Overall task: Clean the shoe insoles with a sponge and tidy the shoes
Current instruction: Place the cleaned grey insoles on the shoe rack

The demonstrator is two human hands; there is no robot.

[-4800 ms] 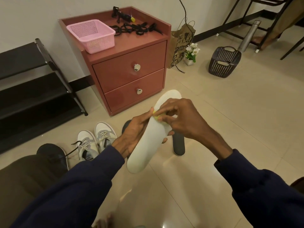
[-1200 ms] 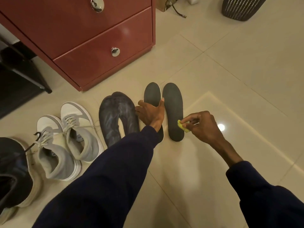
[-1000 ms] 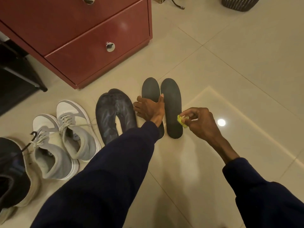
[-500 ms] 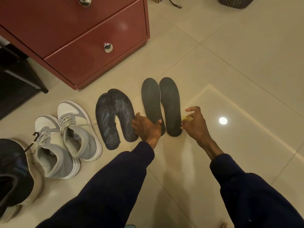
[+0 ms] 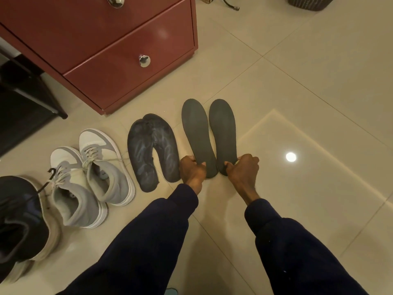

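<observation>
Two dark grey insoles lie side by side on the tiled floor, the left insole (image 5: pixel 196 133) and the right insole (image 5: pixel 223 130). My left hand (image 5: pixel 192 170) pinches the heel end of the left insole. My right hand (image 5: pixel 242 167) pinches the heel end of the right one. The yellow sponge is hidden, apart from a faint sliver by my right fingers. To the left lie a worn dark pair of insoles (image 5: pixel 152 145), a grey-and-white pair of sneakers (image 5: pixel 89 175) and a dark shoe (image 5: pixel 19 226).
A red-brown drawer cabinet (image 5: pixel 119 50) stands just behind the insoles. A black shoe rack (image 5: pixel 23 99) is at the far left. A dark basket (image 5: pixel 310 3) shows at the top right edge. Bare tiles spread out to the right.
Both hands slid back from the insoles' middles to their heel ends and now pinch them. The sponge, seen in my right fingers earlier, is now mostly hidden. The insoles sit slightly apart.
</observation>
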